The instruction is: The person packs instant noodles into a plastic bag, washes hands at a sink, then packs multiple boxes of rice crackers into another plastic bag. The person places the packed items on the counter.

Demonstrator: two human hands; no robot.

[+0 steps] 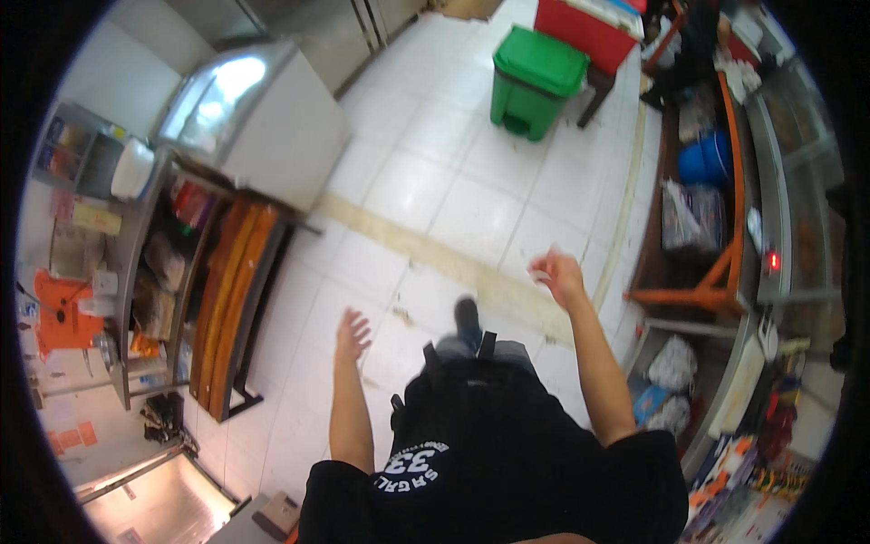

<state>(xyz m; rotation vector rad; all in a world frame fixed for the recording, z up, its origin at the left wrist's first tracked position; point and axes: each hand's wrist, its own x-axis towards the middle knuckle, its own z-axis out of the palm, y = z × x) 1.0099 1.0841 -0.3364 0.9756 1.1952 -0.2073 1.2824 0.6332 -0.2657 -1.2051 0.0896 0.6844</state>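
My left hand (353,334) hangs over the white tiled floor (435,190), its fingers apart and nothing in them. Further forward, my right hand (559,275) is raised with its fingers curled. Motion blur leaves it unclear whether the pale patch between those fingers is a small object or the floor. Neither hand touches any furniture. One dark shoe (467,314) shows below me between the two hands. Ahead on the floor stands a green pedal bin (538,78) with its lid down.
A red box (584,34) rests on a dark stand behind the bin. To the left are a white cabinet (289,129), a shelf unit (146,272) and stacked wooden boards (231,306). On the right, an orange-framed rack (731,272) holds a blue bucket (703,160).
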